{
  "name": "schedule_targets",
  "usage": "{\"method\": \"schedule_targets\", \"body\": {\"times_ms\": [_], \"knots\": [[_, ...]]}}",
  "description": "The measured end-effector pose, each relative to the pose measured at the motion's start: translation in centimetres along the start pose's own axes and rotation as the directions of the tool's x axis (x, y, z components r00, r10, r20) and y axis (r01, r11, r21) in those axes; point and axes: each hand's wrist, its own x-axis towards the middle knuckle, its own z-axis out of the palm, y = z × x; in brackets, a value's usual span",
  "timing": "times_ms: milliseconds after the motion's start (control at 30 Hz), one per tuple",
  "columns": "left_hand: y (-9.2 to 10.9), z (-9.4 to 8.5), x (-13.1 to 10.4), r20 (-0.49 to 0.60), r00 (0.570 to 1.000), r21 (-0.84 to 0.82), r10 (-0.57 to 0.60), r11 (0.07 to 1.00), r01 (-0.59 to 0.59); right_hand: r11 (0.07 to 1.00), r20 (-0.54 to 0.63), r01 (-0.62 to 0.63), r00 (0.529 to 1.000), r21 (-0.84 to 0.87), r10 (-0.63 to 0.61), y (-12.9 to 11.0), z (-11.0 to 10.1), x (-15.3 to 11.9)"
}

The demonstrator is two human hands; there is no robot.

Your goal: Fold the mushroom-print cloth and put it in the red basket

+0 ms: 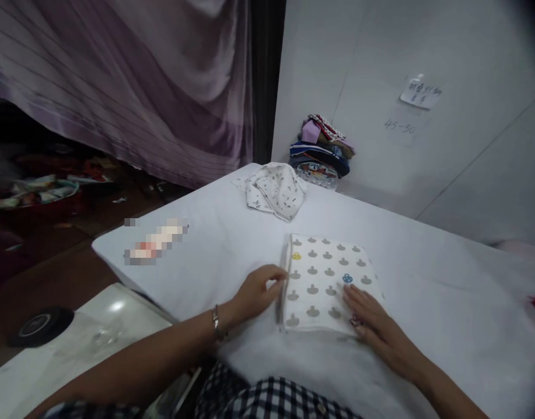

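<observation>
A white cloth point(320, 297) with grey mushroom shapes, plus a yellow and a blue one, lies folded into a neat square in front of me. At its left edge my left hand point(259, 291) is curled, thumb and forefinger drawn together on the border of the fabric. My right hand point(374, 320) rests flat on the lower right part of the cloth, fingers stretched out, covering some of the print. Beyond it, a crumpled white cloth point(278, 189) with small dark marks sits toward the far corner of the white table point(428, 273).
A stack of folded clothes point(322, 154) stands by the wall at the table's far edge. A blurred-out item point(156, 241) lies on the left. Lower left, a white surface point(132, 311) carries a round black object point(43, 326). A purple curtain point(175, 75) hangs behind.
</observation>
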Motion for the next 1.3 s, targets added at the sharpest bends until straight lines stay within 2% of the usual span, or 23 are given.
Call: {"method": "schedule_targets", "body": {"times_ms": [33,100,167,233,300,400,500,567,700,800,867,967,1067,1200,1300], "knots": [[-0.2,0.0,0.9,-0.043,0.99,-0.034,-0.131,0.991,0.13,0.998,-0.05,-0.046,0.998,0.05,0.049,0.0,-0.3,0.6],[-0.6,0.2,2.8,-0.031,0.946,-0.106,-0.322,0.942,0.317,0.984,-0.139,-0.117,0.981,0.133,0.135,0.0,-0.6,2.2],[-0.8,0.6,4.4,0.032,0.901,-0.135,-0.432,0.892,0.432,0.972,-0.181,-0.143,0.968,0.185,0.176,-0.1,-0.5,4.1],[-0.8,1.2,5.7,0.095,0.87,-0.091,-0.484,0.866,0.492,0.973,-0.205,-0.124,0.965,0.196,0.164,-0.2,-0.2,5.9],[-0.7,1.7,6.5,0.121,0.867,-0.018,-0.483,0.872,0.489,0.98,-0.232,-0.094,0.963,0.177,0.135,0.0,0.3,7.5],[-0.9,2.4,6.7,0.073,0.907,-0.021,-0.415,0.908,0.418,0.987,-0.248,-0.098,0.96,0.129,0.127,0.9,1.3,8.7],[-1.6,2.7,5.7,0.009,0.909,-0.089,-0.417,0.905,0.416,0.993,-0.227,-0.111,0.967,0.043,0.118,2.1,2.4,8.5],[-2.0,2.8,4.9,-0.033,0.904,-0.035,-0.427,0.904,0.426,0.993,-0.212,-0.116,0.971,-0.009,0.111,2.6,3.0,8.0],[-2.1,2.8,4.3,-0.105,0.92,0.072,-0.377,0.92,0.385,0.989,-0.197,-0.139,0.972,-0.045,0.128,2.7,3.3,7.6],[-1.5,2.9,4.7,-0.092,0.896,-0.012,-0.435,0.9,0.436,0.989,-0.179,-0.149,0.973,-0.017,0.144,2.6,2.5,8.1],[-1.0,3.1,5.1,-0.096,0.893,-0.112,-0.44,0.896,0.429,0.989,-0.185,-0.147,0.972,0.01,0.146,2.6,1.8,9.0],[-0.6,3.5,5.5,-0.126,0.909,-0.181,-0.397,0.91,0.373,0.99,-0.219,-0.136,0.966,0.036,0.141,2.5,0.8,11.5],[-0.9,3.8,5.5,-0.125,0.896,-0.179,-0.425,0.898,0.401,0.988,-0.222,-0.136,0.963,0.075,0.15,2.1,0.1,15.2],[-1.6,4.1,5.0,-0.123,0.887,-0.191,-0.445,0.888,0.419,0.964,-0.06,-0.22,0.971,0.151,0.231,1.3,0.0,20.2],[-1.4,4.1,4.6,-0.159,0.898,-0.129,-0.41,0.91,0.393,0.963,0.048,-0.223,0.975,0.152,0.219,1.0,0.3,22.8]]}}
